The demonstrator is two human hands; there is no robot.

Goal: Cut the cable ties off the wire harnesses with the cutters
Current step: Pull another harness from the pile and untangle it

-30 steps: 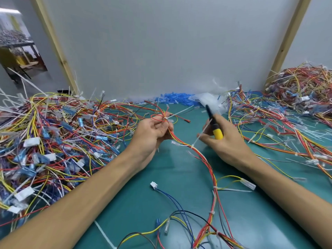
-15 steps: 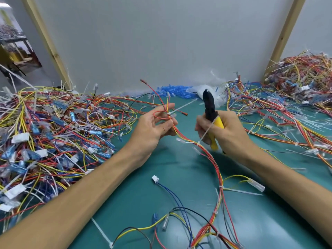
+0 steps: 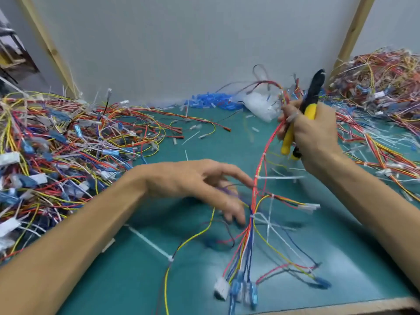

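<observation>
- Right hand (image 3: 316,135): curled round yellow-handled, black-nosed cutters (image 3: 309,110); fingertips pinch top of red-orange-blue wire harness (image 3: 249,229).
- Harness hangs to teal mat (image 3: 136,280), white cable tie (image 3: 251,216) round it.
- Left hand (image 3: 195,183): fingers spread, tips just beside harness; contact unclear, blurred.

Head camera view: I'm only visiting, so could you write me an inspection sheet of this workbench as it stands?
Surface: green mat, wooden front edge.
Job's things: yellow-handled cutters; one wire harness lifted, white cable ties on it.
Clutter: left harness pile, right harness pile, blue pieces, clear bag, loose tie.
Grips: right hand grips cutters and harness top; left hand open, beside the harness.
Cables: harness ends in blurred connectors.
Surroundings: grey wall, wooden posts.
</observation>
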